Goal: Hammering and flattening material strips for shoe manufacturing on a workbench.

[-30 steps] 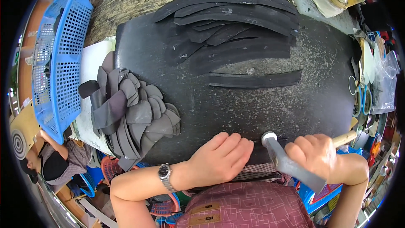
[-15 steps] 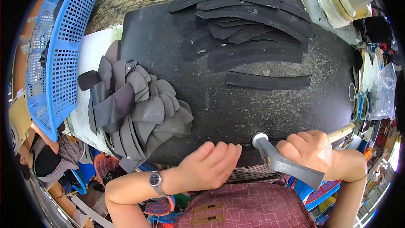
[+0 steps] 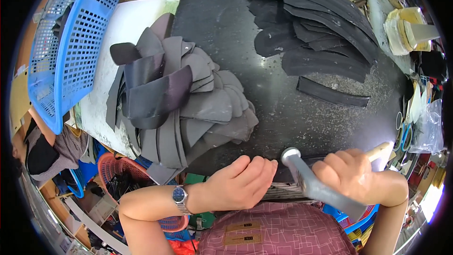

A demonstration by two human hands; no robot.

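My right hand (image 3: 344, 170) is closed around the pale wooden handle of a hammer (image 3: 302, 172). The grey metal head has a round face, which lies close over the near edge of the black work mat (image 3: 212, 12); the head's other end points toward me and is blurred. My left hand (image 3: 243, 182) is at the same edge, left of the hammer face, its fingers bent and pressed together. What they hold, if anything, blends into the dark edge. Grey curved pieces (image 3: 207, 106) lie heaped to the left. Black curved strips (image 3: 325, 63) are stacked farther back, with a single black strip (image 3: 332, 93) in front.
At the left stands a blue perforated basket (image 3: 82, 42). A glue-stained tub (image 3: 401, 30) with a grey handle or blade sits at the back right, and scissors (image 3: 406, 134) hang at the right edge. Lower left are a red basket (image 3: 125, 174) and another person (image 3: 54, 148).
The view has swung left, so the mat, grey heap and black strips sit farther right and appear tilted. Both hands stay near the mat's edge; the hammer's rear end is now more blurred.
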